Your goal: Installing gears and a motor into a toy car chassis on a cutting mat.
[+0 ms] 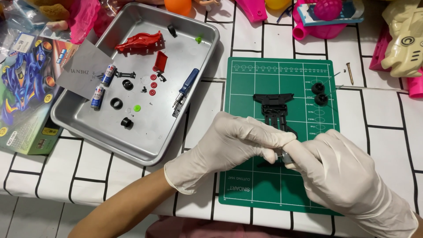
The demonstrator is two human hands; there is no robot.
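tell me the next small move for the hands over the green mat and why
Probably lower the small grey part onto the black chassis. Both gloved hands, left hand and right hand, pinch it just above the chassis's near end on the green cutting mat.

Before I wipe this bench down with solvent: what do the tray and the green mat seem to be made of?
Tray: looks like brushed metal, likely aluminium or steel; dull silver sheen, rolled rim. Green mat: seemingly matte vinyl or rubber, flat, printed with a white grid.
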